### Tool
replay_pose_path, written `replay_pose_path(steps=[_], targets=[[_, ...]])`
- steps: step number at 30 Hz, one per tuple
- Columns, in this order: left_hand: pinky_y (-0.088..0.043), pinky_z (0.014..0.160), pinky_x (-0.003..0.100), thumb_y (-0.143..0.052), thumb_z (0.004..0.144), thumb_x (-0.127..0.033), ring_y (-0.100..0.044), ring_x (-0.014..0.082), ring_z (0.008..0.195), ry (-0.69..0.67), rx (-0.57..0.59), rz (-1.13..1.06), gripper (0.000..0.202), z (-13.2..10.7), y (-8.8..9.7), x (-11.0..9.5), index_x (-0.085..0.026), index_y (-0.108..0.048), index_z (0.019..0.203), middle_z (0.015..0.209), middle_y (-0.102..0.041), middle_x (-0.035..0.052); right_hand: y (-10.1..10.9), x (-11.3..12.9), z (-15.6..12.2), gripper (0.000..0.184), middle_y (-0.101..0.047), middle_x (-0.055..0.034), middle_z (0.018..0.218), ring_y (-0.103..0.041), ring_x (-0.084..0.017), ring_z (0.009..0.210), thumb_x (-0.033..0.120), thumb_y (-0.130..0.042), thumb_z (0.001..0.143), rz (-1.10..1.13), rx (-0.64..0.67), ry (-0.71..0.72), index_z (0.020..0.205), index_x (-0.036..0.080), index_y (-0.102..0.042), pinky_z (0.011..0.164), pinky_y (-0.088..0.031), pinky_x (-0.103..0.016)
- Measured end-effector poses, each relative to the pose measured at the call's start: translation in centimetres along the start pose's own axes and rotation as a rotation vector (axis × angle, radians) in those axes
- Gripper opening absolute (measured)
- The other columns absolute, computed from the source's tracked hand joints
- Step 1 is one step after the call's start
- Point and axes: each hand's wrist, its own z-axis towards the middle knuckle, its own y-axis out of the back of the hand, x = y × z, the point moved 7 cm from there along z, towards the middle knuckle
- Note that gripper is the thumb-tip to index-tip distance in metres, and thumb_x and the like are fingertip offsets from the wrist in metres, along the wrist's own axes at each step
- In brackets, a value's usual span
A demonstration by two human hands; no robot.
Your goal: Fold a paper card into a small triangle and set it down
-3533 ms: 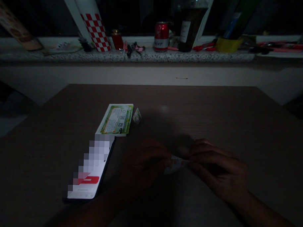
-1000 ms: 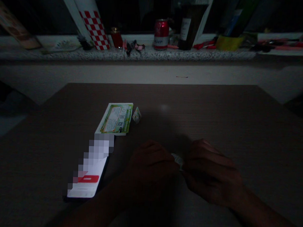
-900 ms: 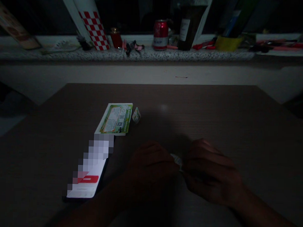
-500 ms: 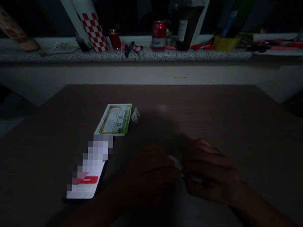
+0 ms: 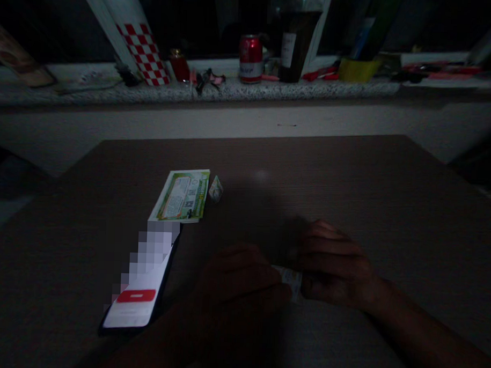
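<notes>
In dim light, my left hand (image 5: 242,278) and my right hand (image 5: 335,265) meet over the near middle of a dark wooden table (image 5: 350,177). Both are closed on a small folded piece of printed paper (image 5: 292,279), pinched between their fingertips and mostly hidden by them. A small folded paper shape (image 5: 216,189) lies farther back on the table, beside a green printed leaflet (image 5: 183,195).
A phone (image 5: 139,295) with a lit screen lies left of my left hand, just in front of the leaflet. Behind the table a speckled stone sill (image 5: 216,92) carries a red can (image 5: 250,58), a dark bottle (image 5: 293,43), a red-checked object (image 5: 143,54) and small clutter.
The paper has gone from a wider strip stretched between my hands to a small folded piece. My hands have drawn closer together and slightly toward me.
</notes>
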Motion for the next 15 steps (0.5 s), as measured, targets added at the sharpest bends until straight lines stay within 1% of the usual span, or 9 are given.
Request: replay_pose_path(steps=[2, 4, 7, 10, 13, 15], targets=[[-0.054, 0.08, 0.032, -0.047, 0.094, -0.016, -0.065, 0.0145, 0.076, -0.005, -0.018, -0.007, 0.017, 0.0, 0.4, -0.1, -0.016, -0.064, 0.095, 0.081, -0.073, 0.0034, 0.0, -0.3, 0.0, 0.003, -0.066, -0.0018, 0.066, -0.061, -0.018, 0.068, 0.018, -0.068, 0.077, -0.018, 0.0, -0.006, 0.08, 0.018, -0.067, 0.066, -0.048, -0.037], [-0.053, 0.081, 0.032, -0.048, 0.094, -0.016, -0.065, 0.0143, 0.077, 0.001, -0.038, -0.017, 0.016, -0.1, 0.7, 0.0, -0.015, -0.064, 0.094, 0.081, -0.072, 0.0038, 0.0, -0.4, 0.0, 0.005, -0.066, -0.0014, 0.066, -0.061, -0.017, 0.068, 0.016, -0.069, 0.076, -0.021, 0.01, -0.012, 0.08, 0.018, -0.068, 0.067, -0.048, -0.037], [-0.053, 0.081, 0.032, -0.054, 0.09, -0.012, -0.064, 0.0143, 0.076, 0.055, -0.059, -0.029, 0.012, -0.1, 0.9, 0.8, -0.015, -0.065, 0.091, 0.08, -0.071, 0.0042, 0.1, -0.4, 0.1, 0.008, -0.067, -0.0017, 0.067, -0.061, -0.017, 0.066, 0.014, -0.07, 0.075, 0.008, 0.002, -0.019, 0.081, 0.017, -0.068, 0.067, -0.048, -0.036], [-0.052, 0.075, 0.031, -0.059, 0.086, -0.012, -0.063, 0.0151, 0.076, 0.142, -0.097, -0.059, 0.007, -0.2, 0.9, 2.0, -0.015, -0.065, 0.088, 0.079, -0.068, 0.0045, 0.8, -0.4, 0.3, 0.01, -0.067, -0.0031, 0.069, -0.061, -0.016, 0.065, 0.01, -0.07, 0.074, 0.037, -0.037, -0.026, 0.082, 0.016, -0.068, 0.065, -0.048, -0.036], [-0.049, 0.072, 0.031, -0.062, 0.083, -0.011, -0.061, 0.0161, 0.077, 0.219, -0.065, -0.035, 0.006, -0.4, 0.3, 3.1, -0.015, -0.065, 0.085, 0.078, -0.067, 0.0043, 1.7, -0.2, 0.4, 0.015, -0.066, -0.0045, 0.073, -0.062, -0.017, 0.066, 0.007, -0.07, 0.073, 0.059, -0.091, -0.025, 0.084, 0.016, -0.068, 0.064, -0.049, -0.036], [-0.048, 0.072, 0.031, -0.062, 0.082, -0.01, -0.059, 0.016, 0.077, 0.214, -0.032, -0.008, 0.006, -0.5, -0.3, 3.3, -0.015, -0.064, 0.084, 0.078, -0.067, 0.0038, 2.1, -0.1, 0.5, 0.018, -0.064, -0.0048, 0.075, -0.061, -0.017, 0.067, 0.005, -0.07, 0.071, 0.055, -0.114, -0.04, 0.086, 0.015, -0.067, 0.062, -0.049, -0.035]])
